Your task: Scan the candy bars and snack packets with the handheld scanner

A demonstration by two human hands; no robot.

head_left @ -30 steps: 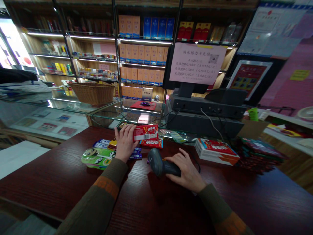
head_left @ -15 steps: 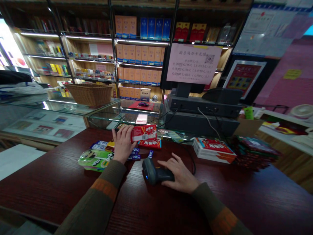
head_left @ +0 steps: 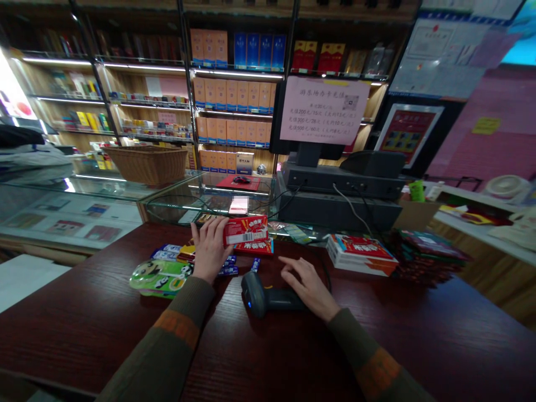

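My left hand (head_left: 210,248) is closed on the end of a red box (head_left: 246,230) with a barcode on its side, tilted up above the table. Just behind and below it lies another red box (head_left: 254,246). My right hand (head_left: 310,285) hovers over the handle of a dark barcode scanner (head_left: 262,298), its fingers apart with the index stretched forward. The scanner rests on its side, a blue light glowing on its head. Beside my left wrist sit a green panda-print case (head_left: 157,279) and several small purple-blue packets (head_left: 229,271).
A white-and-red stack of boxes (head_left: 360,255) and a pile of dark red packets (head_left: 429,257) stand at right. Behind the table are a glass counter (head_left: 96,190), a wicker basket (head_left: 146,164) and a till with a screen (head_left: 335,195). A cable runs behind my right hand.
My right hand has come off the scanner's handle and moved slightly right and up, index finger extended. The scanner lies on the table. My left hand still holds the red box in about the same place.
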